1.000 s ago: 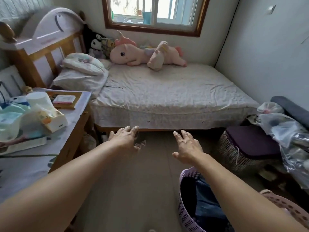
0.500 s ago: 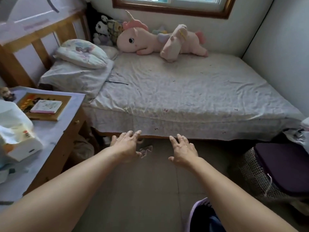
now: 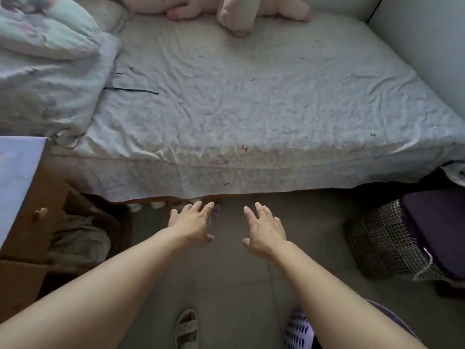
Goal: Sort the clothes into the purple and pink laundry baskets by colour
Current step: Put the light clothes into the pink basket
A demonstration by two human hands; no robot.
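Wrinkled bedsheet [image 3: 251, 109] beyond flat-fingered left hand [image 3: 192, 226], right hand [image 3: 264, 230]

We count two hands, left hand [image 3: 192, 224] and right hand [image 3: 264, 229], one bed [image 3: 251, 109], one plush toy [image 3: 239, 11], two pillows [image 3: 47, 34], one purple basket [image 3: 299, 328], one sandal [image 3: 186, 327].

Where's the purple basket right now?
Head view, bottom right: only a strip of the purple basket shows on the floor, beneath the right forearm and right of the sandal.
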